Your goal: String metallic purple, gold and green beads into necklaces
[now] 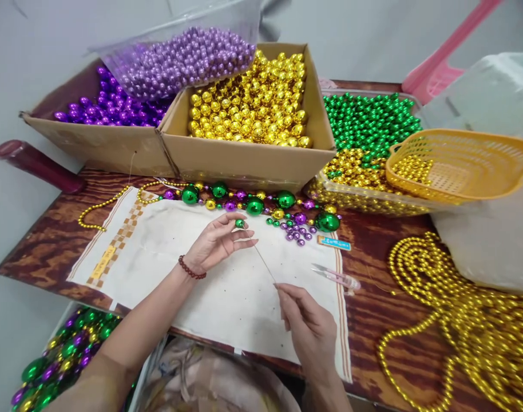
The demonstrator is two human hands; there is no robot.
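A dark, wood-grained tabletop [368, 252] stands before a pale wall, with a white cloth [179, 280] spread beneath both hands. A green bead [240, 224] sits at the fingertips of the left hand [207, 246], whose fingers pinch it while the others are loosely spread. From there a thin, straight strand [265, 262] slants down to the right hand [310, 323], its thumb and fingers closed on the lower end.

Just beyond the left fingers lies a garland [255, 205] of green, purple and gold beads; loose light-purple beads [296, 235] cluster to their right. Beyond and right of the right fingers are small snips [336, 276] and, farther off, a blue packet [333, 243]. Farther beyond the left fingers stand cardboard boxes [248, 163] of purple and gold beads. Well to the right of the right fingers, gold bead strings [493, 332] lie heaped, with a yellow basket [497, 186] beyond them.
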